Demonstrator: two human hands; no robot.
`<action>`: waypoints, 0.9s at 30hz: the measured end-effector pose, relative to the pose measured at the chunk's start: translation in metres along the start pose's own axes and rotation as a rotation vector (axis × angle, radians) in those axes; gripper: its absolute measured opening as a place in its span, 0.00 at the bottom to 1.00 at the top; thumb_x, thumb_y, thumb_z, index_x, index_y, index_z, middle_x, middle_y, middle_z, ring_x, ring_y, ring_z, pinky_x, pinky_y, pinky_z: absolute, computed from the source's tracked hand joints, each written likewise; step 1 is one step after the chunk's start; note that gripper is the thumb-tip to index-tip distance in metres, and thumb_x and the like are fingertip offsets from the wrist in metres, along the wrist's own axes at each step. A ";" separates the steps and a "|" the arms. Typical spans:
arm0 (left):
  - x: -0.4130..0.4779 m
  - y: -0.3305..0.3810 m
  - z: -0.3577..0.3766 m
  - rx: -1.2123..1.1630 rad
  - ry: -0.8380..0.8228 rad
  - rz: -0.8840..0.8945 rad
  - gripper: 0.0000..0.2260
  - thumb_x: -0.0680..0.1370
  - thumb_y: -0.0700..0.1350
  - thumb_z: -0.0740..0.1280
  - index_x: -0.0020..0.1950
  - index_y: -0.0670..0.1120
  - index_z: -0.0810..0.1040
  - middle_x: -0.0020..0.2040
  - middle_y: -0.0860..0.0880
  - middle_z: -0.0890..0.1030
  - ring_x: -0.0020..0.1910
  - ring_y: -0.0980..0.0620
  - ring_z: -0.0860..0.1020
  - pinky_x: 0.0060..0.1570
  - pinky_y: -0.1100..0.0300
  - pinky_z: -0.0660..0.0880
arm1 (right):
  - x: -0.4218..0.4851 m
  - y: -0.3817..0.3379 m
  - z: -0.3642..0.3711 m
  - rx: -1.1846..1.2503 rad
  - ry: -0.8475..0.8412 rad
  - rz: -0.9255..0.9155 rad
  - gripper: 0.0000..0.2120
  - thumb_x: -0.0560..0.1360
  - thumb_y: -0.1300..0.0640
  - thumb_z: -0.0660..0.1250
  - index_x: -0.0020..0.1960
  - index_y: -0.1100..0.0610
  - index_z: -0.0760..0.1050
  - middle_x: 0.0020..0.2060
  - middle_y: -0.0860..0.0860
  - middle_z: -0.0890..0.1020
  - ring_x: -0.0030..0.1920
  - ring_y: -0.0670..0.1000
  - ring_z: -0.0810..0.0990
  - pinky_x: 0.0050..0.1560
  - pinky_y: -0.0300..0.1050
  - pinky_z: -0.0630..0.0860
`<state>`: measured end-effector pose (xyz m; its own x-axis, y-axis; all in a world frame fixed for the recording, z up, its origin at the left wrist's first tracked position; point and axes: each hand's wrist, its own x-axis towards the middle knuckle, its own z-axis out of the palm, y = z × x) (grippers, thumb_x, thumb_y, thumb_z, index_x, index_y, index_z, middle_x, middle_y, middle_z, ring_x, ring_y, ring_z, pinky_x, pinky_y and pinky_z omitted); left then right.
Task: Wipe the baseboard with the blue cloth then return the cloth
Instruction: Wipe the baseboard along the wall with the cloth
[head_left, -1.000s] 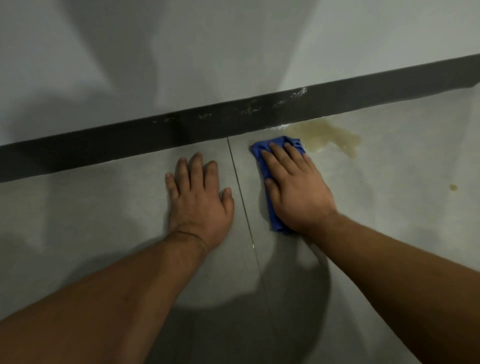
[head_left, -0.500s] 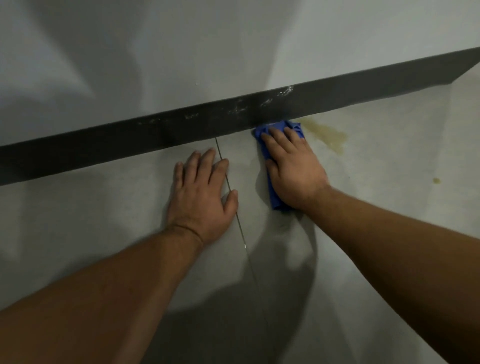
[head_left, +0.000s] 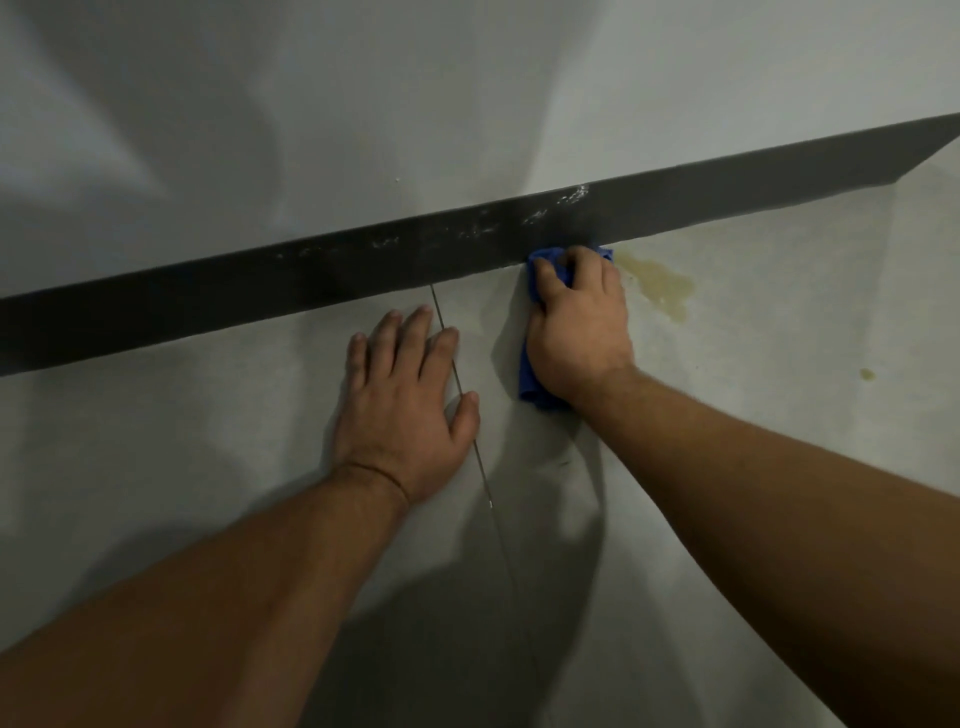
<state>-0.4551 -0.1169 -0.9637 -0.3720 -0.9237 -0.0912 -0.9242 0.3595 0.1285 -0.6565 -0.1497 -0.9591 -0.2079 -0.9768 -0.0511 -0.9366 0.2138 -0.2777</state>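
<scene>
While the left hand (head_left: 402, 400) lies flat on the floor (head_left: 208, 441) near the middle of the frame, fingers spread and holding nothing, the right hand (head_left: 576, 322) just right of it is curled over the blue cloth (head_left: 532, 382) with its fingertips bent down into the fabric. That cloth is pressed against the foot of the dark baseboard (head_left: 208, 301), its upper end bunched at the seam where board meets floor and its lower end sticking out under the heel of the hand.

No container of any kind shows, only wall, board and floor.

By count: two bare hands, one cloth, one baseboard running from the lower left edge up to the upper right, and one grout line (head_left: 467, 410) that passes under the left hand's index finger and thumb. One yellowish stain (head_left: 662, 288) sits on the floor just right of the cloth, with one small spot (head_left: 866, 373) further right. Pale smears (head_left: 550, 210) streak the board above the right hand.

Compared with half a second ago, the right hand's fingers, then stretched flat on the cloth, have curled, and the cloth's top edge has crumpled up against the board. The left hand has kept its place on the floor.
</scene>
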 end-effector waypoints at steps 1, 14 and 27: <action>0.000 0.000 0.000 0.001 0.003 0.001 0.32 0.79 0.63 0.52 0.81 0.50 0.59 0.83 0.44 0.59 0.83 0.41 0.55 0.80 0.36 0.55 | -0.003 0.000 0.000 0.029 -0.010 -0.037 0.23 0.83 0.49 0.57 0.77 0.52 0.65 0.73 0.55 0.66 0.75 0.59 0.60 0.77 0.57 0.60; 0.000 0.000 -0.005 -0.008 -0.026 0.005 0.34 0.78 0.64 0.48 0.82 0.50 0.59 0.84 0.44 0.58 0.83 0.41 0.54 0.80 0.36 0.53 | 0.011 0.002 0.004 0.074 0.047 -0.062 0.21 0.83 0.52 0.57 0.76 0.51 0.68 0.72 0.55 0.68 0.73 0.58 0.62 0.75 0.55 0.62; -0.001 -0.001 -0.009 -0.015 -0.053 0.018 0.35 0.78 0.64 0.48 0.82 0.50 0.59 0.84 0.45 0.57 0.83 0.41 0.54 0.80 0.37 0.53 | -0.048 0.025 0.000 -0.101 -0.050 -0.191 0.27 0.83 0.43 0.51 0.81 0.46 0.56 0.81 0.52 0.60 0.81 0.55 0.53 0.79 0.57 0.50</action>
<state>-0.4532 -0.1179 -0.9550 -0.3932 -0.9086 -0.1409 -0.9160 0.3738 0.1459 -0.6698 -0.0971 -0.9639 -0.0125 -0.9984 -0.0552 -0.9816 0.0228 -0.1895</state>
